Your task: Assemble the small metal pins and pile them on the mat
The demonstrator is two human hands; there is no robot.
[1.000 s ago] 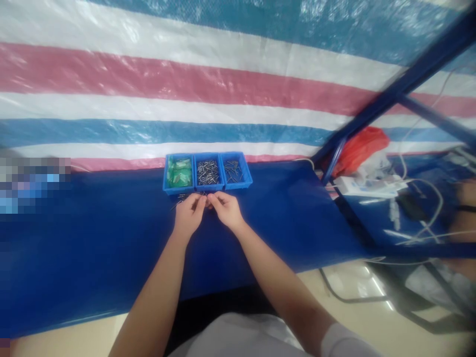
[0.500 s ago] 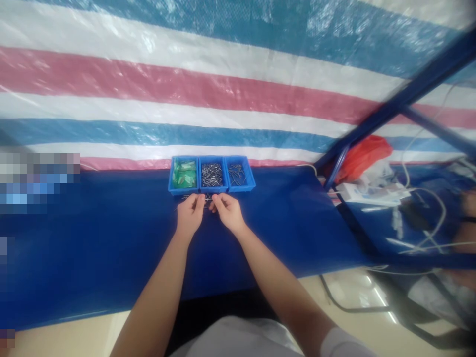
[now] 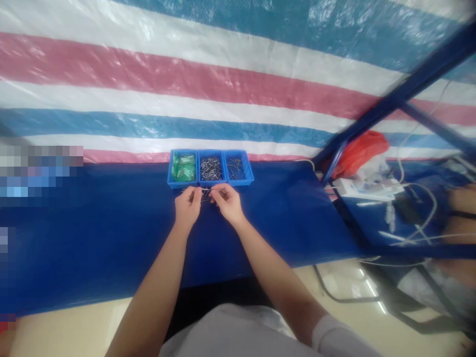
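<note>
My left hand (image 3: 188,205) and my right hand (image 3: 227,202) are closed in pinches, with a thin metal rod (image 3: 206,189) held between their fingertips. Small metal pieces (image 3: 205,197) lie on the blue table just behind and beneath the fingers, partly hidden. Beyond the hands stand three joined blue bins: the left bin (image 3: 182,184) has green plastic packets, the middle bin (image 3: 211,183) many short metal pins, and the right bin (image 3: 243,182) fewer, longer metal pieces.
A striped plastic sheet (image 3: 223,79) hangs behind the blue table (image 3: 111,238). On the right are a blue metal frame (image 3: 372,119), a red bag (image 3: 366,151), a white power strip (image 3: 368,189) and cables. Part of a person's arm (image 3: 459,213) shows at the right edge.
The view has shifted slightly, so the bins and table appear higher. My hands are a little farther apart at the fingertips, and the thin rod between them shows more clearly.
</note>
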